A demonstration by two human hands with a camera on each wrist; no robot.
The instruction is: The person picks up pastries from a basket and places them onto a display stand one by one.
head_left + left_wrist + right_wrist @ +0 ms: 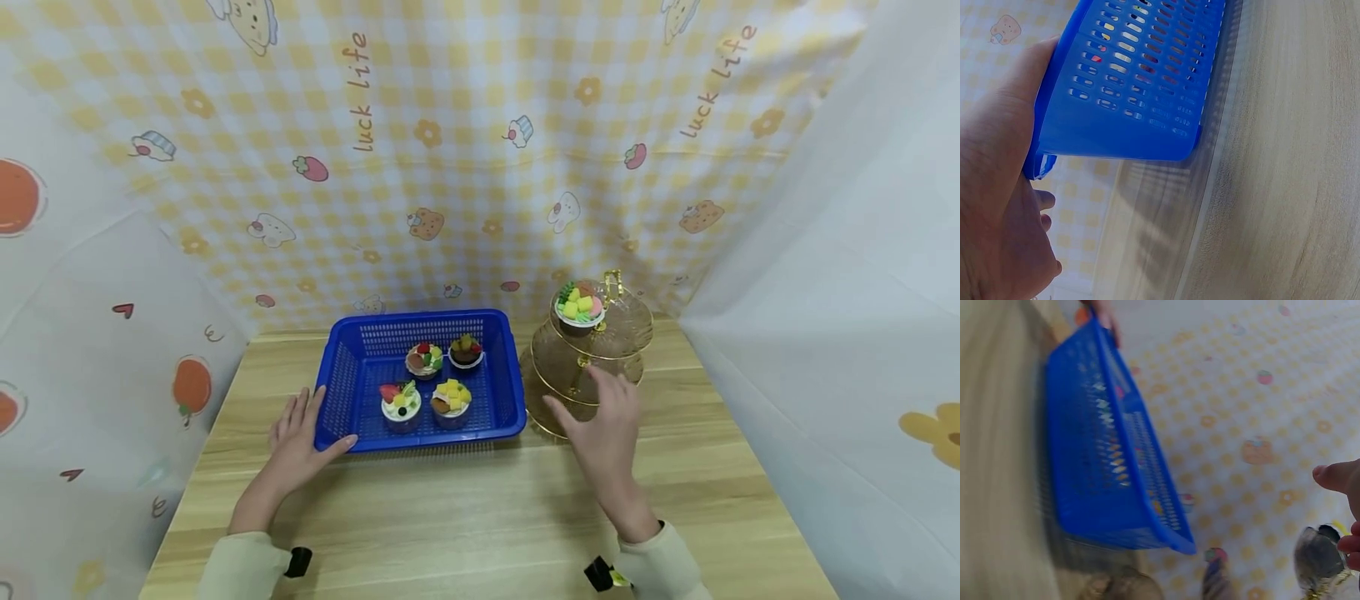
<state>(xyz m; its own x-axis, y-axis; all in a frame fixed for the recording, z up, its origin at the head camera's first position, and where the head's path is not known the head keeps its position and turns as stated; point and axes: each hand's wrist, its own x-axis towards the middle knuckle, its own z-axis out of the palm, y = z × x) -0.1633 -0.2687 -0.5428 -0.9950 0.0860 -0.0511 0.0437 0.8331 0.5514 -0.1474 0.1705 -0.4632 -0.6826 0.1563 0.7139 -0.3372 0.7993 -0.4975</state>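
Atop the wood-grain counter (450, 521), a blue basket (516, 379) is sitting, four dessert cups (402, 408) standing inside. Left hand (297, 437) is gripping its near left corner, thumb lying along the front rim, fingers along the left side. Just right of the basket, a gold-rimmed tiered stand (628, 323) is standing; a fruit-topped cup (579, 308) is resting on the left of its top tier. Right hand (609, 421) is hovering before the stand, thumb and fingers spreading apart, holding nothing; right wrist view is blurring, so any contact is hard to judge. Behind, yellow-checked cloth (450, 187) is hanging.
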